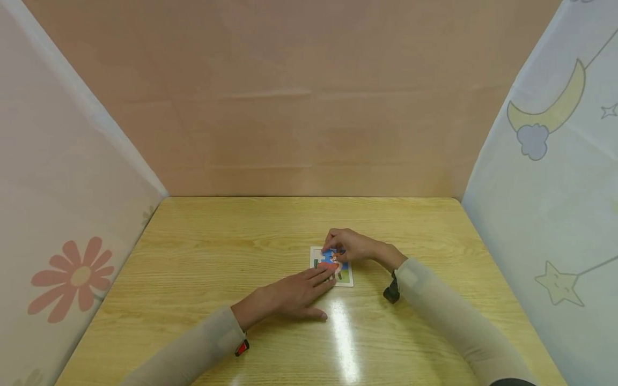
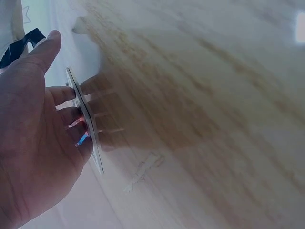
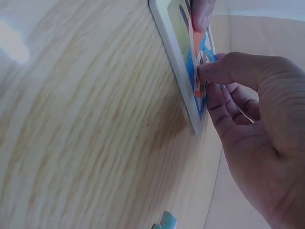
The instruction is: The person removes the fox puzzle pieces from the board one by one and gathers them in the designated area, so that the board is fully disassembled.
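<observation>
A small jigsaw puzzle board [image 1: 351,276] with a white rim lies on the wooden table, showing an orange fox on blue and green. My left hand [image 1: 295,294] rests with straight fingers over its lower left part; the left wrist view shows these fingertips on the board [image 2: 95,149], seen edge-on. At the upper part of the board, my right hand [image 1: 351,245] pinches a puzzle piece [image 3: 197,86] with the fox's face between thumb and fingers. The piece is right at the picture's surface and partly hidden by the fingers. A pale patch [image 1: 317,253] shows at the upper left corner.
The wooden table [image 1: 232,230] reaches back to a brownish cloth wall. Printed cloths stand at the left, with a flower [image 1: 80,276], and at the right, with a moon [image 1: 560,115]. A small teal item [image 3: 167,220] shows at the bottom of the right wrist view.
</observation>
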Motion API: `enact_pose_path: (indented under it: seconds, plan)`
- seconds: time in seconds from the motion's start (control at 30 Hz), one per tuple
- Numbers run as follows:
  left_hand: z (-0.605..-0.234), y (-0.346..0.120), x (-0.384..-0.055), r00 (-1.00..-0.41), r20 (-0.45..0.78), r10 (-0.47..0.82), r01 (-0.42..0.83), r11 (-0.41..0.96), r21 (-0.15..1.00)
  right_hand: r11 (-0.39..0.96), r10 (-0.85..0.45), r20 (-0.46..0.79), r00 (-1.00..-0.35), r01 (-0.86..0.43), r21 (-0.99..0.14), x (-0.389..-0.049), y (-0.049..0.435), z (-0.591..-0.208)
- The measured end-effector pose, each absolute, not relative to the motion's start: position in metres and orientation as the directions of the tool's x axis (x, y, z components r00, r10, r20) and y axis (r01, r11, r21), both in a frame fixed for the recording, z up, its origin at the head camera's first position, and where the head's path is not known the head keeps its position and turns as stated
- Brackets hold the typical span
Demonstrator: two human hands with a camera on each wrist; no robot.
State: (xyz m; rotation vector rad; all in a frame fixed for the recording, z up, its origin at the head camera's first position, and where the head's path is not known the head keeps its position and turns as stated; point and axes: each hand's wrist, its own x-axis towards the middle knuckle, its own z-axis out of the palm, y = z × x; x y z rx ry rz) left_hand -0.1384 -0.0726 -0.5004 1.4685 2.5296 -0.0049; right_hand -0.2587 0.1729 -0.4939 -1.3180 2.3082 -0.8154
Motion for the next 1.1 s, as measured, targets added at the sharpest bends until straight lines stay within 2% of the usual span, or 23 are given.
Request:
enact_pose_path:
  seconds: [1.1]
  plan:
    - [-0.5031, -0.0735, -0.1366, -0.486, -0.189, 0.853, 0.852, 0.511, 0.118, 0.444, -0.835, -0.063, -0.547, -0.602, -0.663, -0.2611, 0.1772, -0.4988]
